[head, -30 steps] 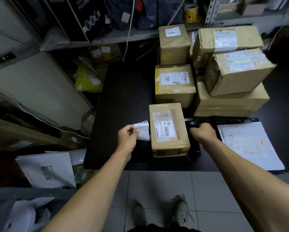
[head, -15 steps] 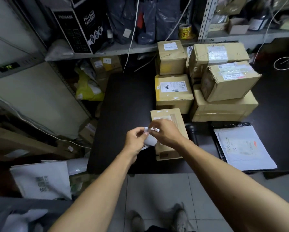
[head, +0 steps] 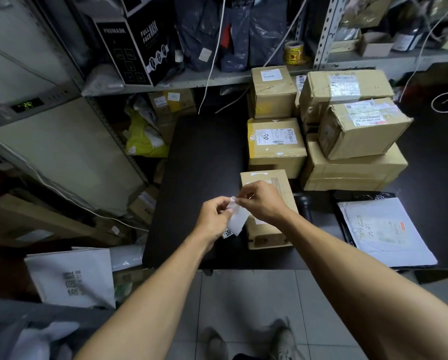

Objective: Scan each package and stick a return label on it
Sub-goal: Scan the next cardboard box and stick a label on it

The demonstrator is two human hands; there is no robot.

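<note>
Head view, step in hand: peeling a return label (head: pixel 237 219) off its backing, judged from both hands working at its top corner above the nearest package (head: pixel 268 211).
Left hand (head: pixel 216 219): fingers curled, pinching the left edge of the white strip near its top.
Right hand (head: pixel 263 203): fingers curled, pinching the same top corner from the other side; the two hands almost touch.
Return label: a white strip hanging down and tilted between the hands, its lower end with dark print showing below the left hand, held above the package's near left corner.
Nearest package: a small brown box lying flat on the black bench (head: pixel 204 157), just in front of the stacked boxes (head: pixel 347 141).
Scanning: the dark scanner (head: pixel 304 203) lies on the bench just right of the package, in neither hand, so this box is probably already scanned.
Next move calls for: separating sticker from liner cleanly, then laying it flat on a bare part of the box top and pressing it down.
Hidden: the hands cover most of the package's top, so its own shipping label is barely visible.
Hard to make out: whether liner and sticker have parted yet; the print on the strip is too small to read.
Cut off: the white mailer (head: pixel 384 229) partly covers a black bag beneath it.
</note>
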